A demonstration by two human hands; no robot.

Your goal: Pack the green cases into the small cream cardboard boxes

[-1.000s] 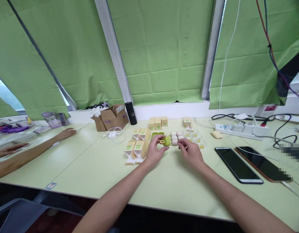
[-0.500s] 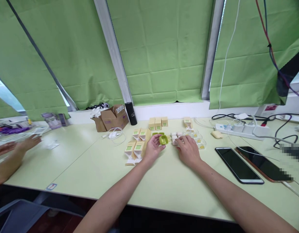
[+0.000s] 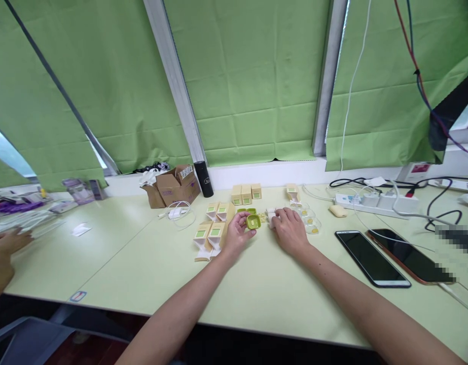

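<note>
A small green square dish (image 3: 253, 221) is tilted up in my left hand (image 3: 237, 234), pinched between thumb and fingers. Behind it, another green piece (image 3: 250, 210) lies on the table. My right hand (image 3: 290, 232) has its fingers bent down at a group of small white blocks (image 3: 271, 212); the hand partly hides them, and what the fingertips pinch is hidden. Small pale-yellow pieces (image 3: 262, 217) lie between the hands. Right of my right hand is a clear plastic tray with round cups (image 3: 313, 223) showing yellow spots. Opened cream boxes with green windows (image 3: 215, 232) stand left of my left hand.
More cream boxes (image 3: 246, 193) stand at the back, and one (image 3: 292, 192) stands apart. Two phones (image 3: 370, 259) lie at right, near a power strip (image 3: 363, 202) and cables. Back left are a cardboard box (image 3: 176, 187) and black cylinder (image 3: 204, 179). Another person's hand (image 3: 11, 243) is far left.
My left hand has shifted slightly left with the green dish, now facing me more. My right hand has moved a little left and down. The other person's hands have drawn back left.
</note>
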